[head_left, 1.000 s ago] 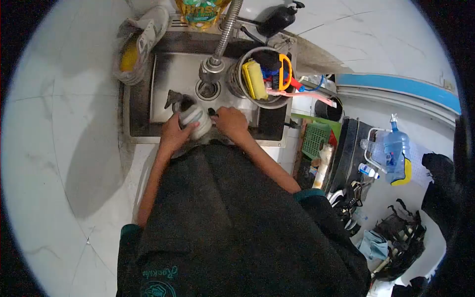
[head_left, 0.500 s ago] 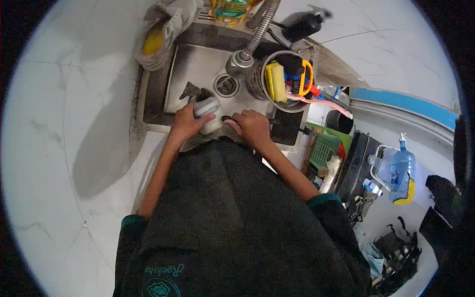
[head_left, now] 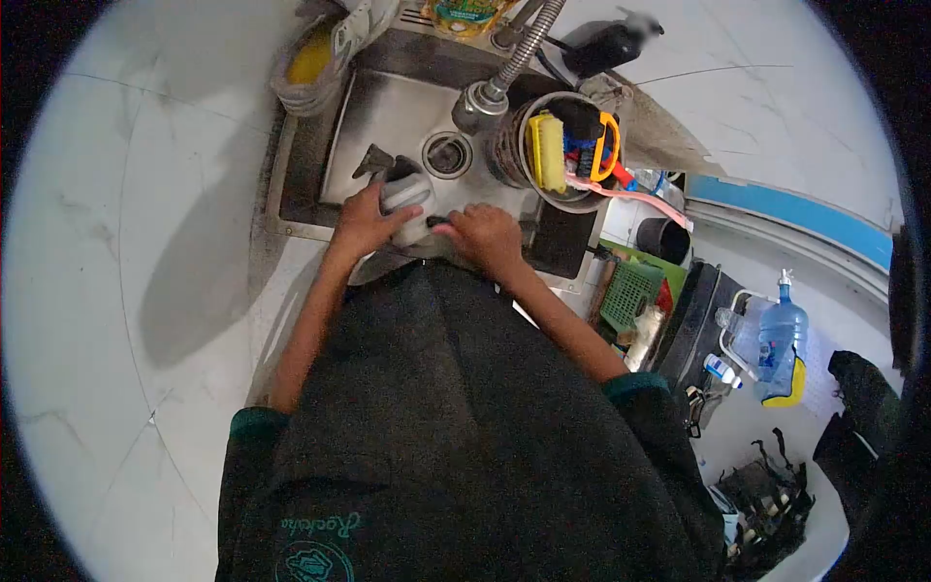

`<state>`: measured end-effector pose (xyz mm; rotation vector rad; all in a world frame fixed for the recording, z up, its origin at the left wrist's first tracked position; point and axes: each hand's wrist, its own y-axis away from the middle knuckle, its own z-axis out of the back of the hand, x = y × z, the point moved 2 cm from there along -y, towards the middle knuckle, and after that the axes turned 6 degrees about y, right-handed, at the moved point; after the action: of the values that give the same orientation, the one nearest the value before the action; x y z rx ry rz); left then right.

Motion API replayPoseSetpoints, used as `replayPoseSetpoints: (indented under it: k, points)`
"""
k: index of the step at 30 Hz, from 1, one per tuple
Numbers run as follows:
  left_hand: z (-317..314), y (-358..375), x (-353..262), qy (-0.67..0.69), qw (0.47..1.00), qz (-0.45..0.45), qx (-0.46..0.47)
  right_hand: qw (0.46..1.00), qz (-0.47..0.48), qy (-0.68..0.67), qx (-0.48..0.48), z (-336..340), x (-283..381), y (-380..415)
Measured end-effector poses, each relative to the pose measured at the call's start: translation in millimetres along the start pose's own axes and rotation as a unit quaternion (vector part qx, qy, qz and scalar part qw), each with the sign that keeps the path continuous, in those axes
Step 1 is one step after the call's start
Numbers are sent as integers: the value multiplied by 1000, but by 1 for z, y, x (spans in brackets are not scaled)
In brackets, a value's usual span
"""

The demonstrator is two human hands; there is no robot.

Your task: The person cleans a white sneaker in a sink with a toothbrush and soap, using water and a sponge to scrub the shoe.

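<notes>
From up here I read the moment as close handwork over the near side of the sink (head_left: pixel 383 102): one hand steadies, the other brings a tool up to the piece. The left hand (head_left: pixel 361 231) is closed around a pale grey-and-white item, which I take to be a shoe (head_left: pixel 405 197), its thumb laid across the side and a dark flap (head_left: pixel 371 161) sticking out at the far end. The right hand (head_left: pixel 490 239) is curled shut around a small dark tool (head_left: pixel 436 221), whose tip points at the shoe's near right side; I can't tell whether it touches, or what its working end is.

As I judge it, this calls for a firm left grip and the tool square to that surface, since the shoe could twist.

The shoe lies nearer the apron (head_left: pixel 436 388) than the drain (head_left: pixel 447 154). The faucet (head_left: pixel 481 107) hangs beyond it. To the right stands a bucket (head_left: pixel 582 205) with a yellow sponge (head_left: pixel 550 155), an orange handle (head_left: pixel 610 145) and a pink handle (head_left: pixel 640 199) in it.
</notes>
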<state>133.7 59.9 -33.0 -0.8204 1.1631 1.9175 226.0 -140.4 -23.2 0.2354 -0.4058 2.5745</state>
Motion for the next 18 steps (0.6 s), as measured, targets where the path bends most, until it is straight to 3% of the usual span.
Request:
replayPoseSetpoints:
  k: [2,6,9,12,15,18]
  points:
    - [-5,1,-6,7,1000,28,10,998,-48,11,43,1,-5,-2]
    - [-6,-4,9,0,1000,3,0,999,17,28,12,8,11,-2]
    - [-17,-4,20,40,999,28,-7,997,-55,42,41,0,-8,-4]
    - [-7,-2,16,19,1000,4,-5,1000,-2,22,17,2,6,1]
    - [-4,12,-22,88,991,102,4,997,-59,32,29,-2,-7,-7]
    - [-6,6,0,58,998,-3,-18,1000,-3,17,2,-7,-2,0]
